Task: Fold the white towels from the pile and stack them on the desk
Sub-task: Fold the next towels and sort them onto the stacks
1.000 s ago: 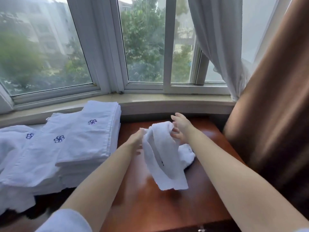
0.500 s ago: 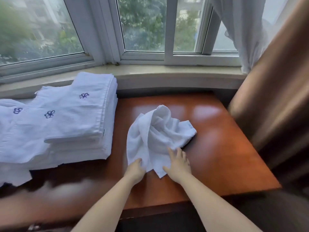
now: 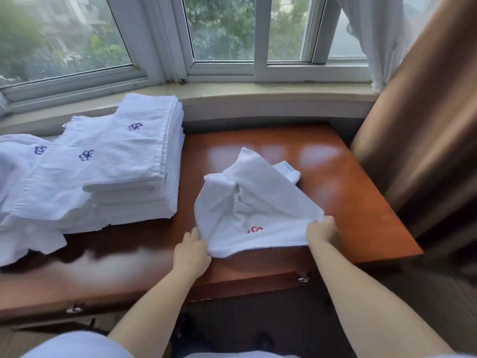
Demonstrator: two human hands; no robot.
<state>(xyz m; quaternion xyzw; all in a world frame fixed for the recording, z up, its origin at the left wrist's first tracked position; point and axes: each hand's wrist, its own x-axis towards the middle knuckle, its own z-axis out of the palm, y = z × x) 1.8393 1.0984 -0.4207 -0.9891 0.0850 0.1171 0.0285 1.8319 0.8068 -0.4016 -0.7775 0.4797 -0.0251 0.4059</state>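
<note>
A small white towel with a red embroidered mark lies crumpled on the brown wooden desk. Its near edge is stretched between my hands. My left hand grips the near left corner. My right hand grips the near right corner. The far part of the towel is still bunched and wrinkled. A stack of folded white towels with blue embroidered marks sits on the left side of the desk, with looser white towels spilling further left.
A window sill runs behind the desk under the windows. A brown curtain hangs close along the desk's right side, with a white sheer curtain above it. Drawer handles show on the desk front.
The towel went from being held up in the air to lying on the desk. My hands slid to its near corners and pulled them apart, spreading the near edge.
</note>
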